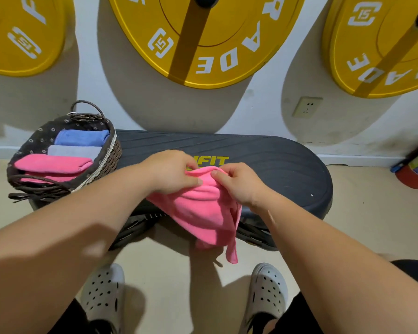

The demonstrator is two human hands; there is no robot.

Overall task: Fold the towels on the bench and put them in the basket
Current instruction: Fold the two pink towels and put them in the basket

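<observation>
Pink towel (203,208) bunched at the near edge of the bench (263,169), its lower half and one corner hanging off toward the floor; left hand (171,172) and right hand (241,184) each pinch its top edge between thumb and fingers, hands near each other. Cloth looks light, limp and non-slip — no stiffness, so I judge it will sag wherever unsupported; best taken at two corners of one edge and pulled taut before folding. Basket (106,162) on the bench's left end holds folded towels — blue, grey, pink.
</observation>
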